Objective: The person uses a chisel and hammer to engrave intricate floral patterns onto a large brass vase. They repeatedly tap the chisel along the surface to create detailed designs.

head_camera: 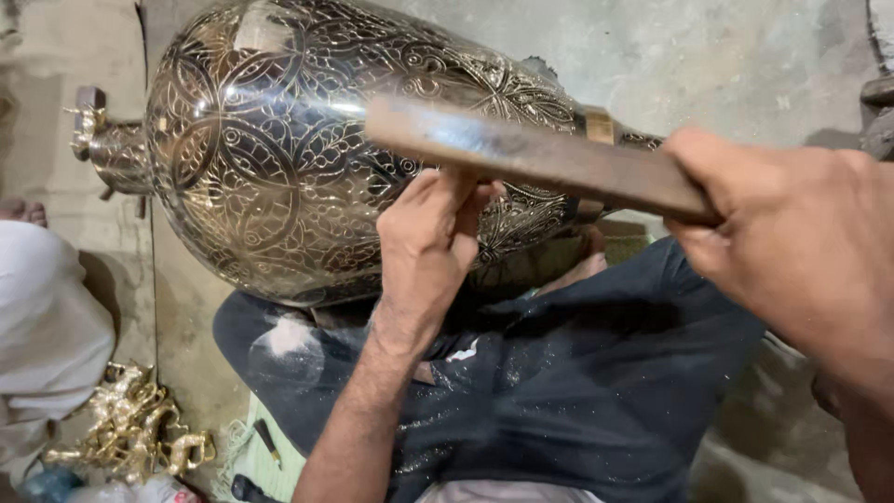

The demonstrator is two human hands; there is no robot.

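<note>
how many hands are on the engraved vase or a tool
2: the left hand presses against the engraved brass vase; the right hand grips a wooden stick above it.

A large engraved metal vase (279,158) is laid on its side across the lap (559,391), its narrow end pointed to 9 o'clock. The left hand (430,247) is pressed against the vase at its 4 o'clock side. A wooden stick (531,154) is held over the vase by the right hand (792,251), at 3 o'clock. A heap of small metal castings (130,428) is found on the floor at 7 o'clock, and a pen (267,442) just beside it.
</note>
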